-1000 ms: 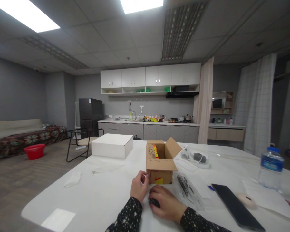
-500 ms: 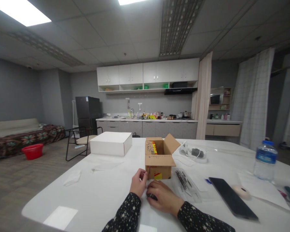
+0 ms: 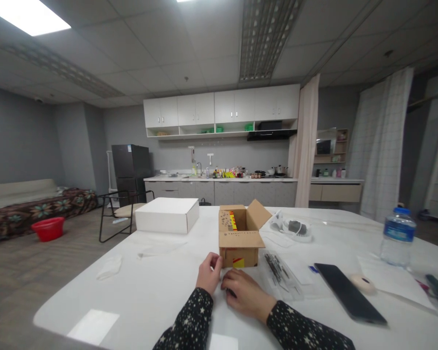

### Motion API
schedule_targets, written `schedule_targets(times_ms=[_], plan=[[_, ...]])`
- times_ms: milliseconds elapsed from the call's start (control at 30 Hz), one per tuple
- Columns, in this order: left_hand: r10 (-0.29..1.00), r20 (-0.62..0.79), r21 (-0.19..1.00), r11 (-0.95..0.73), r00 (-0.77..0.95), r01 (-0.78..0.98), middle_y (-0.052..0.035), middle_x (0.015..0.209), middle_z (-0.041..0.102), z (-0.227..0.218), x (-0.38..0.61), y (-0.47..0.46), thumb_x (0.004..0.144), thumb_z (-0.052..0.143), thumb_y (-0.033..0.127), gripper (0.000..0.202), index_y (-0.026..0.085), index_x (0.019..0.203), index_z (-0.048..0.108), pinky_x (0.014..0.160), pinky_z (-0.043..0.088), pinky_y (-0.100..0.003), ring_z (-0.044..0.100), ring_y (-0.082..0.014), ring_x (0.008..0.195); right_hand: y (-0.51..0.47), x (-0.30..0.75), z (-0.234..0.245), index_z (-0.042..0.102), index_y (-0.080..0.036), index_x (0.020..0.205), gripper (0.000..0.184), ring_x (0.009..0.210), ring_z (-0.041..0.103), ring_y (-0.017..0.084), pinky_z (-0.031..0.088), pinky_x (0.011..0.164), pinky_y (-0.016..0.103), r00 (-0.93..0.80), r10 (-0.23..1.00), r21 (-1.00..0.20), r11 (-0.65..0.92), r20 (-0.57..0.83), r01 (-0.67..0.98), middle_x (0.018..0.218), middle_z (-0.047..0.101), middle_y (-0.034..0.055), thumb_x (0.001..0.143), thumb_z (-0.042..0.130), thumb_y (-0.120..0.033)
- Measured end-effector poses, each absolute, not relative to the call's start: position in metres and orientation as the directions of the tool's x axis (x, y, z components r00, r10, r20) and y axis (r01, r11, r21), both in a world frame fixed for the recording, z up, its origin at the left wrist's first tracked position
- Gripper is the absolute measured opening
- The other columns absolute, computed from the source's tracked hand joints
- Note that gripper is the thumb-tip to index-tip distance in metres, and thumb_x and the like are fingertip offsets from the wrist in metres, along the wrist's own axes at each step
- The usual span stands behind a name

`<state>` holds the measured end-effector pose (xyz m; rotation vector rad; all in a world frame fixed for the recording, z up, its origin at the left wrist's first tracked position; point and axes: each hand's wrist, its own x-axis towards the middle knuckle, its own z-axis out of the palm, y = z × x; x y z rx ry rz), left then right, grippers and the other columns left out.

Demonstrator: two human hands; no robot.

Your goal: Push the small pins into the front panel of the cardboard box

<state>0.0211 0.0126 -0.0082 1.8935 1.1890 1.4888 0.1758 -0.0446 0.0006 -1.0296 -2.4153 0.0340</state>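
An open cardboard box (image 3: 241, 239) with flaps up and a red-and-yellow label stands before me on the white table. Close to its front left corner is my left hand (image 3: 209, 272), thumb and fingers curled together; whatever lies between them is too small to make out. My right hand (image 3: 248, 294), just in front of the box, is curled over a small black object (image 3: 231, 292) whose kind I cannot tell, since the fingers hide most of it. To the right of that hand lies a clear plastic case (image 3: 282, 277) with several thin dark tools inside.
A white box (image 3: 168, 215) stands at the back left of the table (image 3: 142, 301). On the right are a black phone (image 3: 350, 293), a beige round object (image 3: 362, 283), a water bottle (image 3: 398, 236) and white paper. A coiled white cable (image 3: 301, 232) lies behind the case.
The camera view has shifted slightly. My right fingers have closed further over the small black object, so less of it shows. My left hand stays by the box corner.
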Motion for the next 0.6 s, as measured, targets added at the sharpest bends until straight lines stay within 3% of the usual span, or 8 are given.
schedule_targets(times_ms=[267, 600], plan=[[0.829, 0.556, 0.763, -0.538, 0.060, 0.359, -0.0003, 0.065, 0.058, -0.0079, 0.0223, 0.0137, 0.086, 0.047, 0.050, 0.034, 0.019, 0.075, 0.056, 0.060, 0.042, -0.026, 0.055, -0.0160, 0.064, -0.0443, 0.1757, -0.0040, 0.063, -0.017, 0.085, 0.022, 0.092, 0.056, 0.020, 0.046, 0.086, 0.030, -0.553, 0.693, -0.278, 0.705, 0.463, 0.652, 0.090, 0.062, 0.0073, 0.072, 0.049, -0.007], [0.840, 0.537, 0.770, -0.528, 0.084, 0.358, -0.0014, 0.068, 0.059, -0.0053, 0.0252, 0.0116, 0.087, 0.045, 0.051, 0.036, 0.019, 0.076, 0.056, 0.063, 0.042, -0.027, 0.055, -0.0167, 0.067, -0.0428, 0.1760, -0.0045, 0.062, -0.016, 0.087, 0.016, 0.094, 0.056, 0.020, 0.048, 0.086, 0.031, -0.558, 0.671, -0.257, 0.722, 0.488, 0.643, 0.092, 0.061, 0.0076, 0.082, 0.048, -0.009]])
